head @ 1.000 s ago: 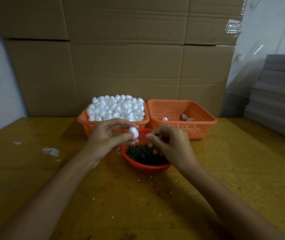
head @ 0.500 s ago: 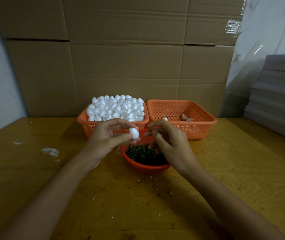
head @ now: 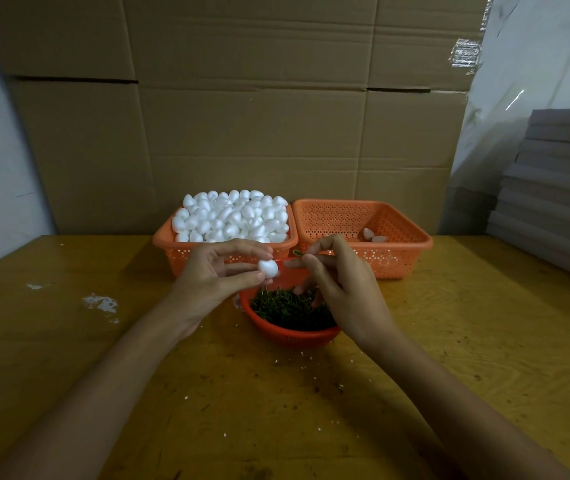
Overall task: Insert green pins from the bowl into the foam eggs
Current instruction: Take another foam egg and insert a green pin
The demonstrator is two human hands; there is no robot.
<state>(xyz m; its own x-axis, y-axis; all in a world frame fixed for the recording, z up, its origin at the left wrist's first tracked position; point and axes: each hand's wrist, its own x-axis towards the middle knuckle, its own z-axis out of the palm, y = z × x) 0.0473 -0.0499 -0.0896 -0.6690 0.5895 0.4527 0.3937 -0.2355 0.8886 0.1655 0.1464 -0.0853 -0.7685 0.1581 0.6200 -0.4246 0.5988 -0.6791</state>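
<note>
Green pins (head: 287, 308) lie as a dark mass in the round orange plastic bowl (head: 290, 336) at the centre of the yellow wooden table (head: 484, 341); individual pins cannot be told apart. The right hand (head: 339, 289) hides the bowl's right side, and the bowl's far rim is covered by both hands.

The left hand (head: 207, 282) pinches one white foam egg (head: 268, 268) between thumb and fingertips, above the bowl's left rim. The right hand, just beside the egg, has thumb and forefinger pressed together on a single green pin (head: 298, 252). Only a short green tip shows, and whether the tip touches the egg cannot be told. The remaining right fingers curl down toward the pins.

Behind the hands, the left orange perforated basket (head: 172, 247) holds a heap of white foam eggs (head: 233, 216). The right orange perforated basket (head: 404, 251) holds a few eggs (head: 373, 235), too small for pins to be seen in them.
</note>
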